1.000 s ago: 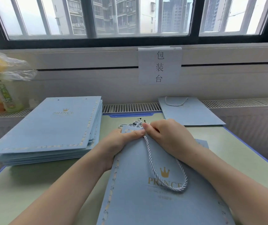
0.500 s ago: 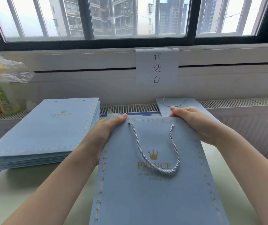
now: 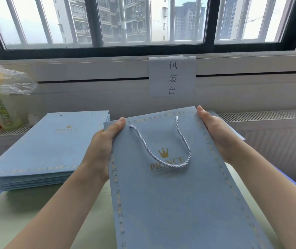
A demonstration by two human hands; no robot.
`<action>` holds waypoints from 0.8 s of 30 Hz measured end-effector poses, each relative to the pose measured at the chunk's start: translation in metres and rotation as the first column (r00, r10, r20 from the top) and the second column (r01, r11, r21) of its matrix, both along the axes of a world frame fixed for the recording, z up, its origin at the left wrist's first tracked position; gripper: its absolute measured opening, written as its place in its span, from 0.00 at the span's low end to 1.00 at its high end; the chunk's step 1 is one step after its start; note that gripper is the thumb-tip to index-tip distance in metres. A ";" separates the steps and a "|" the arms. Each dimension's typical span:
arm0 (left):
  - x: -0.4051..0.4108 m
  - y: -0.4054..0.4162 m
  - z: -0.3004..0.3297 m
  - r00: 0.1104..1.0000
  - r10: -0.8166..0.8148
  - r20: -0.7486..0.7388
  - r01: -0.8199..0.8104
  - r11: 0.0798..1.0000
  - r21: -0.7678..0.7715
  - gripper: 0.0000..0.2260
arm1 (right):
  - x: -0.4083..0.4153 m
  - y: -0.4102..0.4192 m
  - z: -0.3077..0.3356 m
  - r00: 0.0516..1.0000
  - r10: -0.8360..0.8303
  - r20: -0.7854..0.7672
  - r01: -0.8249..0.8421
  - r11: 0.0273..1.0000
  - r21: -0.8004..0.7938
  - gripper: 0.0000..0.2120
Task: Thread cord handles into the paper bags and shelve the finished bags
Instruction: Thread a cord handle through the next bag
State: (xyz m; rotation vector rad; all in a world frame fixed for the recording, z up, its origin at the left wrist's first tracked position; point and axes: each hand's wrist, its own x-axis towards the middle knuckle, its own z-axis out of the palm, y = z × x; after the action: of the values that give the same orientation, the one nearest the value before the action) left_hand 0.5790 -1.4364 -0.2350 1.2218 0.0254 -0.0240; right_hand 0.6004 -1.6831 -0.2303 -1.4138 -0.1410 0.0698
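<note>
Threading appears finished on the blue PRINCE paper bag (image 3: 176, 191), raised above the table (image 3: 18, 221), its white cord handle (image 3: 161, 153) looped down the front. Its top corners are pinched by the left hand (image 3: 106, 144) and right hand (image 3: 213, 130). Shelving is judged next; no shelf is seen.

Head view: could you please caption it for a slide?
Both hands, left hand and right hand, hold up a corded blue paper bag.

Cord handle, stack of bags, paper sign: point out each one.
cord handle (image 3: 168, 163), head view, bottom of the loop over the gold lettering.
stack of bags (image 3: 54, 141), head view, face of the top bag.
paper sign (image 3: 172, 78), head view, middle of the sheet with its printed characters.
</note>
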 end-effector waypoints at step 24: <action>-0.005 -0.015 -0.002 0.994 -0.096 0.045 0.095 0.995 0.024 0.07 | 0.027 -0.018 -0.021 0.947 -0.210 -0.242 0.154 0.961 -0.231 0.12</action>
State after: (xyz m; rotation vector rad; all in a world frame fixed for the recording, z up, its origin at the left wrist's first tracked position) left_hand 0.5736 -1.4518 -0.2368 1.2442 -0.0729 -0.0789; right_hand 0.6272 -1.7008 -0.2510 -1.6080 0.2264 0.1219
